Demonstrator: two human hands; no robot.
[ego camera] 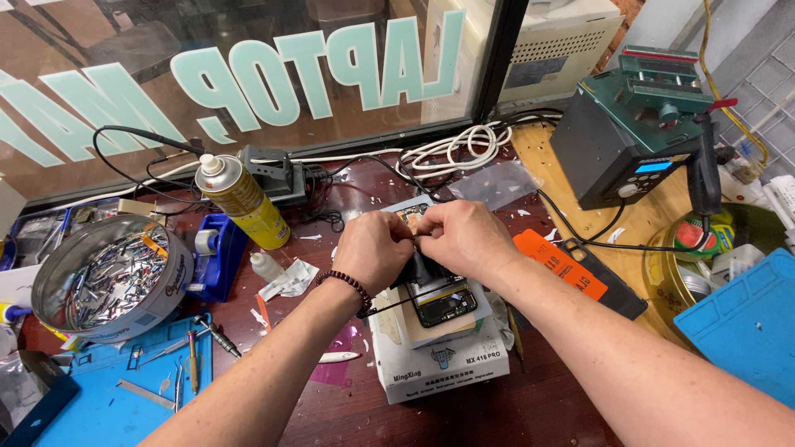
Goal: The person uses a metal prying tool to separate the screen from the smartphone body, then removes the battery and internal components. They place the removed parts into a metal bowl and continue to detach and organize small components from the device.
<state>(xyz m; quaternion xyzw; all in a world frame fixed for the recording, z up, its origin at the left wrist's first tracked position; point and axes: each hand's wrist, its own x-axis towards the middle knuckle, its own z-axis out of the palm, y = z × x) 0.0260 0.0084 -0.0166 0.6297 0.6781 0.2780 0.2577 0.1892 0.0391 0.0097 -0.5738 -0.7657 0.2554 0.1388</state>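
- Spray can (243, 201): yellow with a white cap.
- Table (530, 406): dark reddish-brown wood grain.
- Work mat (116, 397) at the table's left edge: blue.
- Round tin (112, 277): silver.
- Box (439, 364): white.
- Card (561, 265): orange.
- Bead bracelet (346, 283) on the left wrist: dark brown.
- Heating station (638, 124): black and green.

Opened phone (443, 302) flat on white box (439, 364)

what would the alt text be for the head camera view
Two bare hands, left hand and right hand, meet over an opened phone lying on a white box on a cluttered repair bench, with a yellow spray can and round tin of metal scraps at left.
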